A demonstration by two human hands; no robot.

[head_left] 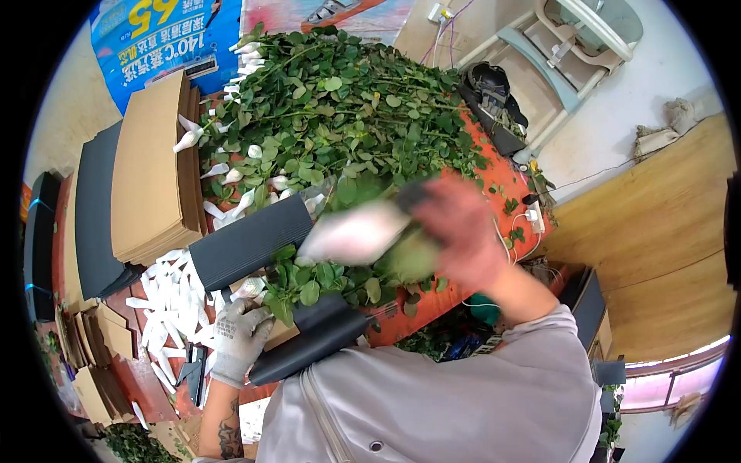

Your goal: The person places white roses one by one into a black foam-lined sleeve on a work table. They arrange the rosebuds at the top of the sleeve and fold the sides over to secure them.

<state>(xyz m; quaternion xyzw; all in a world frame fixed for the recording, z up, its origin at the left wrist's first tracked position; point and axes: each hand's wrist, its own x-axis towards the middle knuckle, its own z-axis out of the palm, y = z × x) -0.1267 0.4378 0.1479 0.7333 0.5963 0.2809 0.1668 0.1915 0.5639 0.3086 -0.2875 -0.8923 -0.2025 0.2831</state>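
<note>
My right hand (455, 228), in a reddish glove and blurred by motion, is closed around the stem of a rose (359, 231) whose head is wrapped in white netting. Gloved in pale grey, my left hand (241, 339) lies by a netted rose (248, 288) at the left end of a leafy bunch; its finger contact is partly hidden. Dark corrugated sheet (320, 339) curves beneath the bunch's stems. Another dark corrugated sheet (251, 235) lies just above. White net sleeves (170, 301) are heaped left of my left hand, with a black stapler (193, 369) below them.
A large pile of leafy roses (347, 108) covers the back of the red table (413, 320). Stacked brown cardboard (150, 170) and dark sheets (100, 208) stand at the left. A white high chair (540, 73) is behind right; cables run along the right edge.
</note>
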